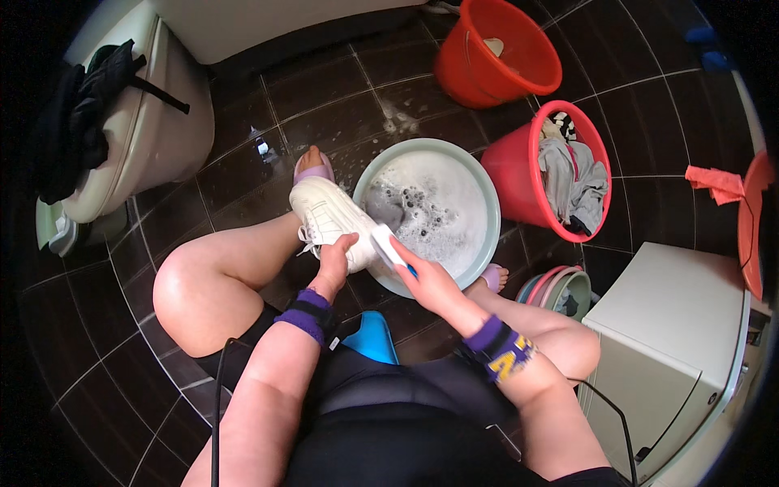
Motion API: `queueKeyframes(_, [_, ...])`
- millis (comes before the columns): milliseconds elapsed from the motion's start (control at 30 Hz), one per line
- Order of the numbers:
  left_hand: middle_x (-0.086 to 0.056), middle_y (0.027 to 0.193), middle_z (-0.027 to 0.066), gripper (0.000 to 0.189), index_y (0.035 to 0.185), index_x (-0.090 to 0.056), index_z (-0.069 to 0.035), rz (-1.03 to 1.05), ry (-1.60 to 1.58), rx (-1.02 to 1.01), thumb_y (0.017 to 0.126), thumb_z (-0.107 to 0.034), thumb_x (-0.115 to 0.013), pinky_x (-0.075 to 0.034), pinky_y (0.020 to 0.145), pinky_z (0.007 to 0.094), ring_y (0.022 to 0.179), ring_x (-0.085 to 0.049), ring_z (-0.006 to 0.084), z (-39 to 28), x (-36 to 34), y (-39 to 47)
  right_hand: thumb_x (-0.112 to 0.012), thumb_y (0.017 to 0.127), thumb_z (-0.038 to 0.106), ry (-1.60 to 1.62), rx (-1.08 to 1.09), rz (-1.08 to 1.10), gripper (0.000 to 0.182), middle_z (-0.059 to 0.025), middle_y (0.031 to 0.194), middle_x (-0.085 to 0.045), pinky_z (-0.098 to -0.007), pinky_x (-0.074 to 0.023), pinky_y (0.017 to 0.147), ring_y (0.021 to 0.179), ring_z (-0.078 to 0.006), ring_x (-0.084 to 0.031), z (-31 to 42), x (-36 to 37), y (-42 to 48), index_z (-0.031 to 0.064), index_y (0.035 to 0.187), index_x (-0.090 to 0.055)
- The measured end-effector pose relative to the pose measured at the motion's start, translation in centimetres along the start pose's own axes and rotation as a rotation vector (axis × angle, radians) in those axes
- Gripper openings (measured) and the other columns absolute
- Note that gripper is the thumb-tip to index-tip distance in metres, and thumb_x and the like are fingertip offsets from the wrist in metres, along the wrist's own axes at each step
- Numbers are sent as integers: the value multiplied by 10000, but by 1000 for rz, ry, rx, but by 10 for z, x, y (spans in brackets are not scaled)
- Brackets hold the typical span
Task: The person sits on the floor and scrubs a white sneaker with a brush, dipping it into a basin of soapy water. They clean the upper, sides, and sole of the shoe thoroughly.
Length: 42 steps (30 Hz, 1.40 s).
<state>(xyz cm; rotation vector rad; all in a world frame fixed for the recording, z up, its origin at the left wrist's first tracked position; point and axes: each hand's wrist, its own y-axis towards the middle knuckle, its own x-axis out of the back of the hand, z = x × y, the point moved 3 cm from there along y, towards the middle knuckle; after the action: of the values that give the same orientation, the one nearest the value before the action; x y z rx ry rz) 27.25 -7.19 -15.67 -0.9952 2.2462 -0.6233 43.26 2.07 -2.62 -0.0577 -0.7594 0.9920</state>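
Note:
My left hand [333,266] grips a white lace-up sneaker [328,210] near its heel, with the toe pointing away from me. In my right hand [429,283] is a white and blue scrub brush [387,245], pressed to or just beside the sneaker's heel end. The bristles are hidden from this angle. Both hold their things over the near left rim of a pale green basin [494,210]. Foamy water [450,201] fills the basin, with dark bubbles at its middle.
Beyond the basin stand a red bucket [450,67] and a pink bucket [508,182] holding clothes [572,176]. Stacked small basins [551,292] and a white cabinet [669,298] are at right. A toilet [164,122] bears dark clothing [79,122] at left. The dark tiled floor [316,115] is wet.

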Motion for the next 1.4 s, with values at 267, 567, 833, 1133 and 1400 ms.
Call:
queueKeyframes(267, [-633,1162,129,517,1248,-550,64,11,-8,21,781,-138,-643,-493,905,362,1018,-622,265,-11,-8,-3,-518,944,262,-82,-44,25,495,-257,1036,-639,-479,-497,814,939,-445,-610,18,-19,102,220,1430,-435])
queueKeyframes(567, [-636,1157,145,517,1238,-554,73,17,-19,77,765,-113,-646,-501,911,373,1019,-628,274,-14,-5,-6,-516,952,272,50,-73,93,498,-263,1085,-633,-445,-496,859,995,-433,-609,-5,10,1,237,1441,-427])
queueKeyframes(833, [-637,1153,132,489,1226,-565,64,-7,-14,-3,770,-104,-627,-503,901,359,1012,-625,260,-13,-3,-1,-518,943,282,-109,-11,24,476,-269,913,-646,-493,-498,756,853,-453,-617,27,-34,133,223,1413,-460])
queueKeyframes(1133, [-650,1124,133,461,1198,-587,64,-4,-62,79,763,-84,-631,-497,909,357,1007,-630,267,-6,1,-1,-534,940,265,-2,-43,103,538,-263,962,-645,-498,-497,772,887,-458,-613,1,7,9,280,1456,-387])
queueKeyframes(1400, [-616,1197,128,513,1260,-541,57,27,-58,33,775,-90,-629,-467,942,356,1069,-594,265,-15,-3,1,-522,935,293,-125,-80,51,488,-273,935,-642,-490,-494,763,878,-443,-616,40,-36,152,223,1414,-455])
